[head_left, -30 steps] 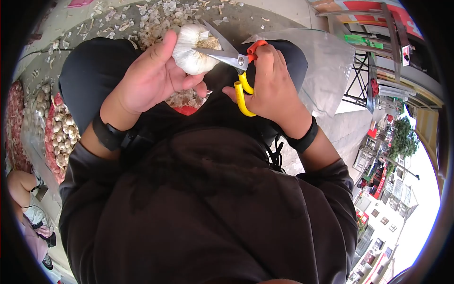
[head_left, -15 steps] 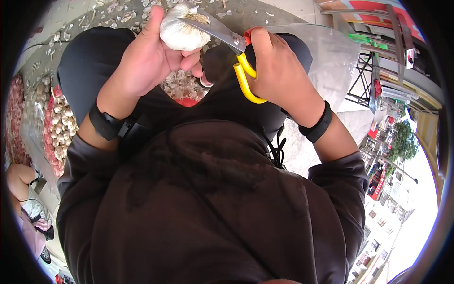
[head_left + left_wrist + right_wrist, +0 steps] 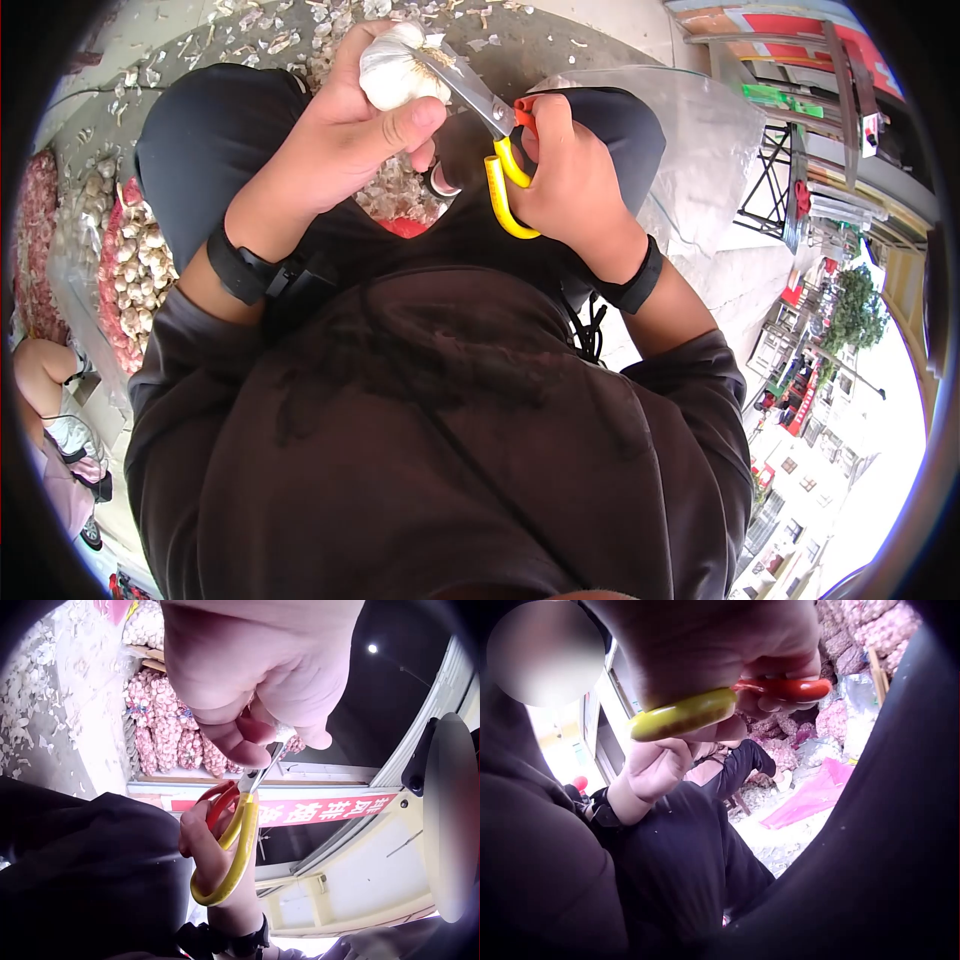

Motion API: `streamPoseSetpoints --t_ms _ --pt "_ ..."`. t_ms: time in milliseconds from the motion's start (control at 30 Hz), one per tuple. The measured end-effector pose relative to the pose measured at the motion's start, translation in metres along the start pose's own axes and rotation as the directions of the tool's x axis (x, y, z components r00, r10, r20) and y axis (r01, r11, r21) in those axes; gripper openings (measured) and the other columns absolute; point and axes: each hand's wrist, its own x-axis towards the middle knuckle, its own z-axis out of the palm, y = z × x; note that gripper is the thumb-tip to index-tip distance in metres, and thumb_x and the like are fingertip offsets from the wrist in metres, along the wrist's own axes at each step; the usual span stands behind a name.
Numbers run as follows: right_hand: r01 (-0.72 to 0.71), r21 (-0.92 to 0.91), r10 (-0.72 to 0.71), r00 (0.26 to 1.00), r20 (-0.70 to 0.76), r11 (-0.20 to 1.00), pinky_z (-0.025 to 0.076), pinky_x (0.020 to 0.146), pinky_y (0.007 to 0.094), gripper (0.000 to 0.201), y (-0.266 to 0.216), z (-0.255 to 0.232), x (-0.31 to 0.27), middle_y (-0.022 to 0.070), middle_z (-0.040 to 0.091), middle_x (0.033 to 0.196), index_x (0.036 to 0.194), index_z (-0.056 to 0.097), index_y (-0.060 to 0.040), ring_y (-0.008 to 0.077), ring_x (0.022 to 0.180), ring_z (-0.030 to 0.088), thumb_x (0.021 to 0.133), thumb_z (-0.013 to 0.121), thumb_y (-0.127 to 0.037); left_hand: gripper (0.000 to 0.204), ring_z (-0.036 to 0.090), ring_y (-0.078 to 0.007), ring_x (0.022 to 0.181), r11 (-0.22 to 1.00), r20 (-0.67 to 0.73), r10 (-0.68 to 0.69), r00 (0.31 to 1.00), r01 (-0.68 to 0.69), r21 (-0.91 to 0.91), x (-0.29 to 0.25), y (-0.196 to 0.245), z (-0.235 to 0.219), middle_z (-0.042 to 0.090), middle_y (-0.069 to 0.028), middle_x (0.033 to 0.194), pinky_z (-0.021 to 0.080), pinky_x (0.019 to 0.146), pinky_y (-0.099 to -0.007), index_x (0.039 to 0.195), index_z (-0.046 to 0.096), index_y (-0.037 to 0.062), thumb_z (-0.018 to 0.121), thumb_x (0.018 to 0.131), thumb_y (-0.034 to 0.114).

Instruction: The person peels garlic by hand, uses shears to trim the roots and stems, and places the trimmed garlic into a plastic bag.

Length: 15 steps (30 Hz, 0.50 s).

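Note:
In the head view a white garlic bulb is held by my left hand, fingers behind it and thumb along the near side. My right hand grips a pair of scissors by its yellow and red handles. The blades lie close together and their tips overlap the bulb's root end. From the left wrist view, the yellow handle loop shows around the right hand's lower side, while the left hand hides most of the bulb. The right wrist view shows the red handle under the fingers.
Between the knees lies a heap of garlic skins with a red edge. Mesh sacks of garlic bulbs stand at the left. Clear plastic sheeting spreads beyond the right knee. Scraps litter the ground, and another person is at the far left.
The scissor blades, spread around the root end a second ago, have come together. My left thumb has moved from the bulb's far side to its near side, and the bulb has turned.

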Motion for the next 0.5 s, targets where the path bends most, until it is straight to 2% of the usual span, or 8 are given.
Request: streamPoseSetpoints --t_ms 67,167,267,300,367,467,500 --pt "-0.019 -0.037 0.019 1.000 0.015 0.999 0.054 0.063 0.0344 0.051 0.0045 0.0017 -0.0023 0.0122 0.062 0.077 0.111 0.047 0.0001 0.0278 0.067 0.067 0.074 0.080 -0.013 0.067 0.047 -0.0101 0.073 1.000 0.040 0.009 0.999 -0.009 0.006 0.0010 -0.0008 -0.0041 0.052 -0.0068 0.101 0.046 0.063 -0.0274 0.145 0.028 0.0119 0.065 0.094 0.034" --pt "-0.006 -0.042 0.006 1.000 0.010 0.999 0.053 0.060 0.0350 0.049 0.0013 -0.0030 -0.0013 0.0122 0.062 0.077 0.108 0.048 -0.0004 0.0287 0.063 0.066 0.073 0.080 -0.014 0.070 0.044 -0.0086 0.070 0.999 0.031 0.022 0.999 -0.021 -0.028 0.0015 0.0007 -0.0023 0.052 -0.0062 0.099 0.045 0.061 -0.0259 0.144 0.028 0.0114 0.067 0.092 0.037" --pt "-0.008 -0.072 0.008 1.000 -0.002 0.997 0.052 0.056 0.0407 0.041 0.0095 0.0006 -0.0032 0.0137 0.063 0.074 0.103 0.046 -0.0011 0.0332 0.062 0.065 0.077 0.075 -0.014 0.072 0.043 -0.0080 0.068 1.000 -0.010 0.020 1.000 -0.020 -0.004 0.0021 0.0022 0.0030 0.051 -0.0047 0.095 0.044 0.059 -0.0252 0.143 0.032 0.0092 0.067 0.090 0.045" --pt "-0.074 -0.017 0.073 0.997 -0.008 0.997 0.051 0.057 0.0398 0.045 0.0093 0.0004 -0.0025 0.0135 0.062 0.075 0.104 0.046 -0.0011 0.0323 0.063 0.064 0.076 0.078 -0.017 0.074 0.043 -0.0080 0.067 1.000 -0.026 0.016 1.000 -0.016 0.019 0.0022 0.0025 0.0033 0.051 -0.0041 0.094 0.044 0.058 -0.0250 0.142 0.034 0.0082 0.066 0.089 0.048" --pt "-0.205 0.095 0.207 0.978 -0.007 0.974 0.051 0.059 0.0381 0.054 0.0073 -0.0011 -0.0028 0.0131 0.061 0.079 0.105 0.046 -0.0009 0.0306 0.064 0.063 0.073 0.083 -0.022 0.066 0.045 -0.0084 0.067 0.997 0.061 0.031 0.998 -0.026 -0.074 0.0042 -0.0005 -0.0023 0.054 -0.0032 0.093 0.046 0.059 -0.0267 0.138 0.039 0.0061 0.065 0.092 0.044" --pt "0.079 0.161 -0.051 0.984 -0.171 0.984 0.048 0.061 0.0333 0.067 0.0052 -0.0067 -0.0008 0.0103 0.055 0.084 0.108 0.046 0.0000 0.0240 0.064 0.053 0.064 0.091 -0.025 0.065 0.045 -0.0080 0.066 0.993 0.147 0.031 0.989 -0.014 -0.114 0.0036 0.0009 -0.0051 0.055 -0.0020 0.092 0.047 0.059 -0.0275 0.137 0.042 0.0040 0.062 0.093 0.047" --pt "0.148 0.106 -0.131 0.979 -0.155 0.983 0.048 0.067 0.0331 0.076 0.0100 -0.0048 0.0001 0.0105 0.053 0.095 0.114 0.043 0.0018 0.0231 0.072 0.049 0.061 0.092 -0.024 0.066 0.044 -0.0077 0.065 0.993 0.170 0.021 0.985 -0.002 -0.115 0.0023 0.0007 -0.0042 0.054 -0.0016 0.092 0.047 0.059 -0.0274 0.138 0.042 0.0035 0.060 0.093 0.050"
